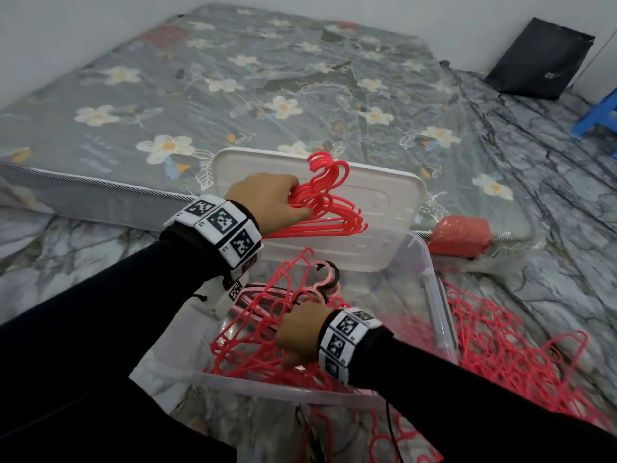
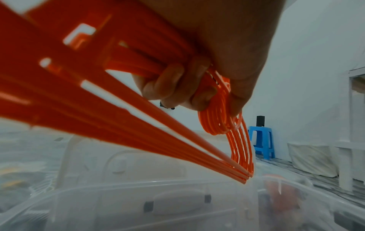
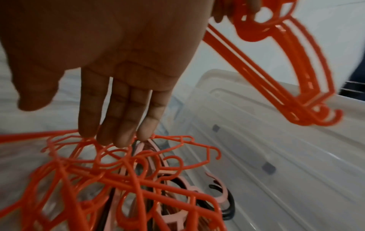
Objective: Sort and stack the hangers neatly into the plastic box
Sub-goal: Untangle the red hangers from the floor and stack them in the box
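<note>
The left hand [image 1: 267,201] grips a bundle of red hangers [image 1: 329,208] above the clear plastic box [image 1: 430,272], in front of its propped lid [image 1: 384,195]. The right hand [image 1: 297,332], fingers straight and relaxed, touches tangled red hangers [image 1: 247,349] inside the box. More red hangers [image 1: 500,349] lie on the floor to the box's right.

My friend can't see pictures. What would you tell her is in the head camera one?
A person's left hand grips a bundle of red plastic hangers above a clear plastic box, while the right hand reaches into tangled red hangers inside it. More red hangers lie right of the box, near a flowered mattress.
</note>
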A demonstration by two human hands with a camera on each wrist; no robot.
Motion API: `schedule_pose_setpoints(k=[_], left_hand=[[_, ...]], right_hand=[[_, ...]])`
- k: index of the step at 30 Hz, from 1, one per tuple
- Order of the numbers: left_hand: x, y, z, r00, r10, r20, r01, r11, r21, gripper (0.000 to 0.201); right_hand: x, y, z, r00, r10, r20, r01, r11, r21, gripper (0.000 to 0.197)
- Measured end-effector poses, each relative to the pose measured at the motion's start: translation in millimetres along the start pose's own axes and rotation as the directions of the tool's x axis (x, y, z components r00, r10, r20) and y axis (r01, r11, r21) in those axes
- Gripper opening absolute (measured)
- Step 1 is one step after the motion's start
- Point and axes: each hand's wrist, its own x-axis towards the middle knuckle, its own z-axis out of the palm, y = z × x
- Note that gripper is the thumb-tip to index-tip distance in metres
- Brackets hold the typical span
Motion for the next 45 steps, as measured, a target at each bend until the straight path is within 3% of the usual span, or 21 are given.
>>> schedule_pose_setpoints(k=[2, 7, 10, 14, 19, 22, 26, 28, 30, 31, 33, 36, 41, 43, 45], left_hand=[[-0.2, -1.7, 0.9, 1.0, 0.014, 0.005, -0.014, 1.0, 0.012, 0.039], [-0.9, -5.0, 1.9, 1.0, 0.018, -0.006, -0.018, 0.999, 0.031, 0.04], [-0.4, -4.4, 2.0, 1.0, 0.02, -0.016, -0.019, 0.999, 0.03, 0.038], [0.8, -2.4, 0.3, 0.999, 0.014, -0.031, -0.013, 0.999, 0.034, 0.039], [0.7, -2.9, -2.6, 0.999, 0.005, -0.035, -0.005, 1.0, 0.026, 0.035], [0.6, -3.6, -4.2, 0.998, 0.006, -0.056, -0.005, 1.0, 0.025, 0.035], [0.3, -3.6, -5.5, 0.998, 0.011, -0.054, -0.011, 1.0, 0.0, 0.036], [1.3, -2.3, -5.3, 0.999, 0.013, -0.029, -0.014, 1.0, -0.015, 0.038], [1.6, -0.4, -4.6, 1.0, 0.018, 0.009, -0.017, 0.998, -0.06, 0.042], [1.4, 0.7, -4.2, 0.999, 0.027, 0.028, -0.025, 0.996, -0.086, 0.043], [0.0, 3.3, -2.9, 0.997, 0.064, 0.054, -0.056, 0.99, -0.127, 0.043], [-2.1, 7.6, -0.7, 0.991, 0.118, 0.065, -0.108, 0.983, -0.147, 0.042], [-5.1, 17.9, 10.9, 0.989, 0.125, 0.079, -0.124, 0.992, -0.017, 0.044], [-5.0, 21.2, 13.4, 0.989, 0.123, 0.081, -0.123, 0.992, 0.001, 0.039], [-2.9, 20.0, 10.7, 0.993, 0.106, 0.055, -0.106, 0.994, 0.004, 0.037]], right_hand=[[4.7, -6.3, 9.9, 0.998, -0.033, 0.05, 0.036, 0.998, -0.058, 0.04], [3.2, -11.2, 23.7, 0.995, -0.057, 0.079, 0.062, 0.996, -0.06, 0.012], [3.7, 1.6, 11.5, 0.993, 0.042, 0.11, -0.043, 0.999, 0.007, 0.012], [-13.8, 30.7, -20.3, 0.981, 0.193, -0.005, -0.186, 0.956, 0.226, 0.019], [-44.8, 48.1, -50.2, 0.939, 0.275, -0.206, -0.199, 0.925, 0.324, 0.019], [-66.7, 53.8, -72.5, 0.882, 0.319, -0.346, -0.186, 0.912, 0.366, 0.02], [-98.3, 61.5, -98.5, 0.769, 0.414, -0.488, -0.19, 0.876, 0.444, 0.016], [-113.1, 68.5, -105.3, 0.678, 0.491, -0.547, -0.127, 0.812, 0.57, 0.01], [-127.2, 76.6, -108.2, 0.577, 0.585, -0.57, 0.019, 0.688, 0.725, 0.011], [-133.3, 80.3, -108.7, 0.552, 0.62, -0.557, 0.104, 0.611, 0.784, 0.012], [-139.8, 85.5, -107.3, 0.551, 0.641, -0.534, 0.23, 0.499, 0.836, 0.016], [-137.4, 86.6, -102.4, 0.572, 0.646, -0.505, 0.282, 0.423, 0.861, 0.022], [-129.7, 80.2, -101.1, 0.592, 0.639, -0.491, 0.377, 0.318, 0.87, 0.015], [-128.8, 80.0, -104.9, 0.572, 0.65, -0.5, 0.408, 0.303, 0.861, 0.013], [-130.5, 83.5, -106.5, 0.51, 0.7, -0.499, 0.415, 0.309, 0.856, 0.011]])
